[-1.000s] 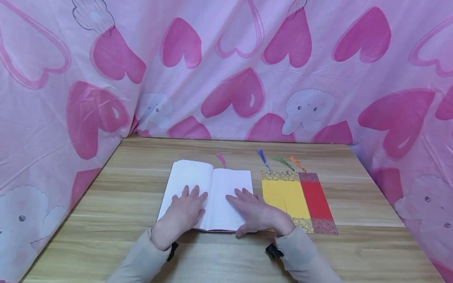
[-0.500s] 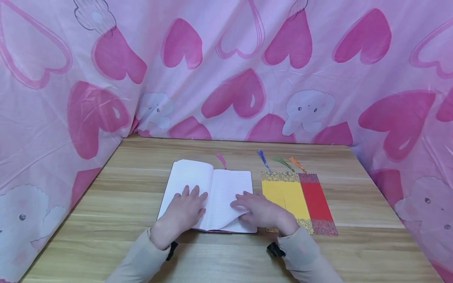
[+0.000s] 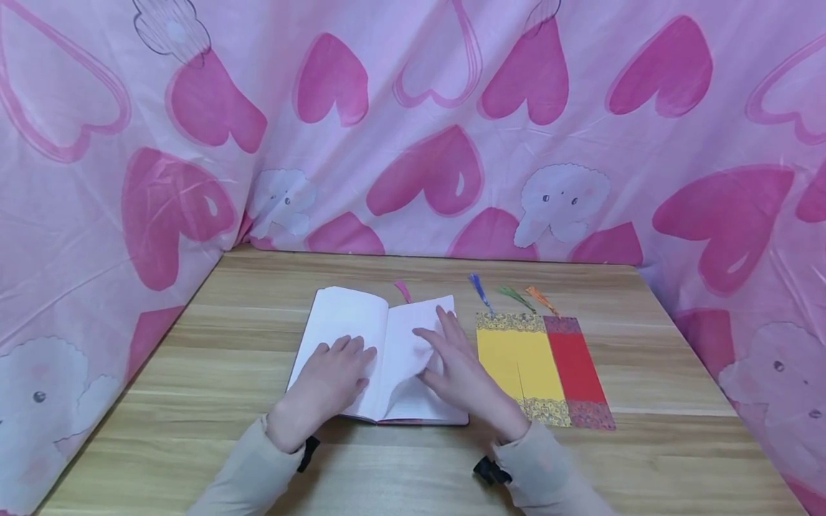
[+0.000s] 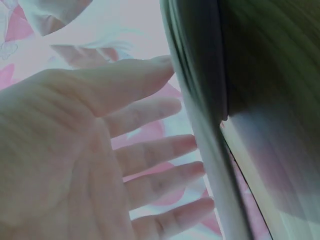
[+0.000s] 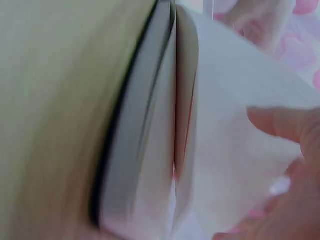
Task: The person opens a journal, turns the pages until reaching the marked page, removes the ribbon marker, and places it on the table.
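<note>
An open notebook [image 3: 348, 315] with blank left pages and faintly lined right pages lies on the wooden table. My left hand [image 3: 332, 376] rests on its left page, fingers extended; in the left wrist view the fingertips touch the paper edge. On the right side a loose page [image 3: 413, 322] is raised and bowed. My right hand [image 3: 467, 376] has its thumb [image 5: 275, 122] against the underside of that page, its fingers spread on the other side. A pink tassel [image 3: 402, 290] sticks out past the notebook's far edge; what it hangs from is hidden.
Right of the notebook lie yellow bookmarks [image 3: 510, 351] and a red bookmark [image 3: 583, 365], side by side with patterned ends. Blue [image 3: 477, 289], green and orange tassels extend from their far ends. A pink heart-print curtain [image 3: 413, 165] encloses the table's back and sides.
My right thumb went under the right page's near corner, and the page has risen off those below. The right hand has moved farther away with fingers spreading; my left hand stays nearly still.
</note>
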The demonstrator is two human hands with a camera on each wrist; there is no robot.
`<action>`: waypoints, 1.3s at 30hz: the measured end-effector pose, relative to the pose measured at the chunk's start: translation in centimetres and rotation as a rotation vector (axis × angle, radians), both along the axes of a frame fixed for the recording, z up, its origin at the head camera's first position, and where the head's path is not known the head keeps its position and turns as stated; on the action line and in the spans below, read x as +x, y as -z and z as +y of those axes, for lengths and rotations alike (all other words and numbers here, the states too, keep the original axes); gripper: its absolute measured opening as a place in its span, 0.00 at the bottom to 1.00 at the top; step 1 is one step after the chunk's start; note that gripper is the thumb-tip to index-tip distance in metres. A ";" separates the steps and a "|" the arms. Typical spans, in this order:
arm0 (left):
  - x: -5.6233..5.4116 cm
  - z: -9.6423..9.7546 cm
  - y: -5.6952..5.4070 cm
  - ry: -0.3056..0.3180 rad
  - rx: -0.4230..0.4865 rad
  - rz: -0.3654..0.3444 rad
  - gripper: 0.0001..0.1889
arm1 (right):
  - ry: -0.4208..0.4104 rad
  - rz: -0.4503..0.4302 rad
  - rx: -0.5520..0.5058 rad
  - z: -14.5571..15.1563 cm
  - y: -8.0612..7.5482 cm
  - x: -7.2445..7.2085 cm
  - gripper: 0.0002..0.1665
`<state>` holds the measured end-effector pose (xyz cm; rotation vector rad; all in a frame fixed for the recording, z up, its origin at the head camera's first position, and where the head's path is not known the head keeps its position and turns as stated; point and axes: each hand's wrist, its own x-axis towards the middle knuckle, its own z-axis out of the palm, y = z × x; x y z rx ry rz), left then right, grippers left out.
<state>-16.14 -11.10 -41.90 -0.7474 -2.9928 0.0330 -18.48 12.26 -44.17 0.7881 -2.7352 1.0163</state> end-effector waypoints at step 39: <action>1.0 0.0 -3.3 0.075 0.449 0.199 0.24 | -0.280 -0.288 -0.209 -5.2 0.9 3.9 0.39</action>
